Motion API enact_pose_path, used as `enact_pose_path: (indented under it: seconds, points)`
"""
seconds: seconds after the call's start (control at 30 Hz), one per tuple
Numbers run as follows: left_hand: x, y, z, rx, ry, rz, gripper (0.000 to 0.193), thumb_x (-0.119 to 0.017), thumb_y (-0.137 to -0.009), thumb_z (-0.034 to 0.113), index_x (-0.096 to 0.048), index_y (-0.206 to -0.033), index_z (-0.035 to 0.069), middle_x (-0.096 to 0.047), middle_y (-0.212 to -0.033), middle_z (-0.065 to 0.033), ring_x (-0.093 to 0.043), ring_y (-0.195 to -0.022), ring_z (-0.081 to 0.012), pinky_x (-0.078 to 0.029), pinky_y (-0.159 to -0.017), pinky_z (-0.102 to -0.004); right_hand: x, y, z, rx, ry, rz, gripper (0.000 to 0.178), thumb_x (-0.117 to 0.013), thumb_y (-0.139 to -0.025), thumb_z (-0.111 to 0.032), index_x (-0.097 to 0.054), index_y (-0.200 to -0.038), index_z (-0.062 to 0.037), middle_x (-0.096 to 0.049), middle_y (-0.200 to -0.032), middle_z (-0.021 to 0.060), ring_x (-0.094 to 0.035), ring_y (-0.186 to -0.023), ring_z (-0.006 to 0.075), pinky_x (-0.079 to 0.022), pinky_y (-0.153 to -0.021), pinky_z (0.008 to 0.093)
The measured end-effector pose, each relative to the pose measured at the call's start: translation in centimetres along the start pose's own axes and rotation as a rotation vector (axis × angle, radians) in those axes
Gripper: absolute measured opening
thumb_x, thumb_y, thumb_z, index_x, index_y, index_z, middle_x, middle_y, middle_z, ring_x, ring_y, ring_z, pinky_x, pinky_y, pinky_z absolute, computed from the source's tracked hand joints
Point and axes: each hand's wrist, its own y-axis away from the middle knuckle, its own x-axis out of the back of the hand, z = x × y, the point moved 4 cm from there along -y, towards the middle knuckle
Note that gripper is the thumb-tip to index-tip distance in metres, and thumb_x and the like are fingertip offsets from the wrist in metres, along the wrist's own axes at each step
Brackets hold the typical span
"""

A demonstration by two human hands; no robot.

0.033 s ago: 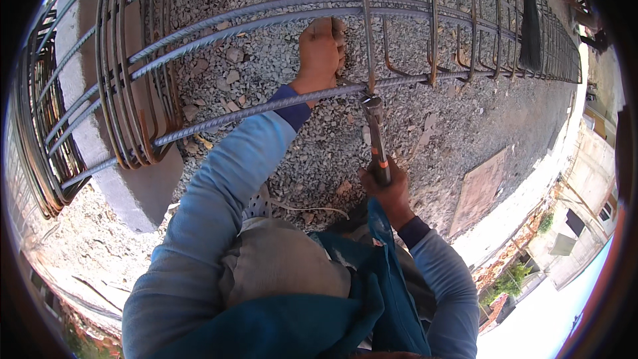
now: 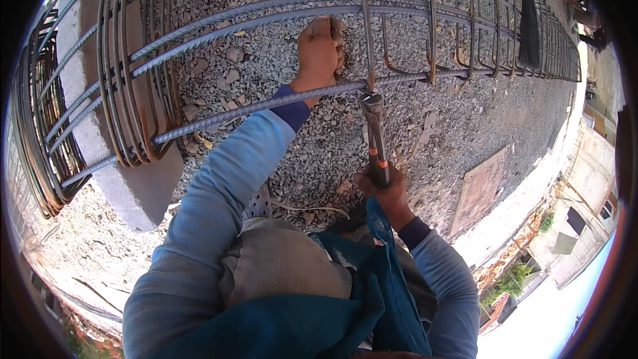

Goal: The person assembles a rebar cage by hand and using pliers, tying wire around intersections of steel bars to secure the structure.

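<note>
My right hand (image 2: pixel 391 194) grips the dark handles of a pair of pincers (image 2: pixel 374 126) with orange bands. The pincers' jaws touch or nearly touch the near ribbed rebar (image 2: pixel 252 108), just below its crossing with an upright steel stirrup (image 2: pixel 365 33). My left hand (image 2: pixel 320 52) reaches over that rebar into the cage, to the left of the stirrup. Its fingers are curled closed near the middle rebar (image 2: pixel 279 16); what they hold, if anything, is hidden.
Bundled stirrups (image 2: pixel 116 60) hang round the bars at left, over a pale concrete block (image 2: pixel 126 189). Black strands (image 2: pixel 530 20) hang on the cage at right. A flat brown board (image 2: pixel 480 186) lies on the gravel (image 2: pixel 312 139). Farther right stands a building (image 2: pixel 585 193).
The pincers have turned slightly in my right hand, and their head shows more broadly. My left hand stays in place.
</note>
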Motion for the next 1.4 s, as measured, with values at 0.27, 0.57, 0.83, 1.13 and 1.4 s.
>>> enact_pose_path:
  seconds: [0.27,0.57,0.83,1.13,1.4]
  points:
    - [-3.3,15.2,-2.2,0.456,0.407,-0.422,0.044,-0.047,-0.094,0.05,-0.053,-0.1,0.007,-0.056,-0.087,-0.009,-0.058,-0.086,-0.0228,-0.045,-0.084,-0.0423,-1.6,4.3,-2.1,-0.263,-0.777,-0.583,0.014,-0.069,-0.081,-0.006,-0.056,-0.083,-0.0011,-0.055,-0.07,0.0044,-0.055,-0.063,0.0136,-0.044,-0.055,0.0284]
    - [-5.6,16.4,-1.8,0.586,0.184,-0.445,0.039,-0.055,-0.095,0.041,-0.05,-0.072,0.01,-0.033,-0.052,0.0049,-0.037,-0.042,-0.0091,-0.039,-0.046,-0.031,-1.6,4.8,-4.3,-0.49,-0.62,-0.429,0.018,-0.067,-0.083,-0.015,-0.057,-0.091,-0.0022,-0.055,-0.069,0.0026,-0.055,-0.061,0.012,-0.043,-0.055,0.0277]
    - [-1.5,16.4,-4.4,0.547,0.091,-0.127,0.047,-0.047,-0.093,0.057,-0.052,-0.086,0.011,-0.04,-0.057,0.003,-0.041,-0.047,-0.01,-0.039,-0.048,-0.0288,-5.3,3.4,-1.0,-0.431,-0.715,-0.448,0.029,-0.069,-0.079,-0.017,-0.06,-0.102,-0.0027,-0.062,-0.085,0.0046,-0.059,-0.073,0.0112,-0.046,-0.066,0.0262]
    - [3.0,15.5,-2.1,0.136,0.086,0.082,0.026,-0.049,-0.098,0.029,-0.056,-0.112,0.008,-0.063,-0.092,-0.0038,-0.061,-0.089,-0.0169,-0.047,-0.071,-0.0333,-7.4,0.4,-0.7,-0.146,-0.738,-0.369,0.019,-0.054,-0.081,-0.009,-0.053,-0.098,-0.0016,-0.059,-0.08,0.0061,-0.06,-0.069,0.0152,-0.05,-0.059,0.0295]
    - [5.7,14.3,-1.1,0.086,-0.223,0.02,0.013,-0.054,-0.095,0.013,-0.06,-0.099,0.002,-0.061,-0.083,-0.0017,-0.056,-0.074,-0.0105,-0.048,-0.067,-0.0295,-7.2,-0.1,0.5,-0.146,-0.61,-0.414,0.037,-0.051,-0.083,-0.011,-0.051,-0.118,0.0004,-0.062,-0.09,0.0095,-0.06,-0.075,0.0154,-0.051,-0.067,0.0301]
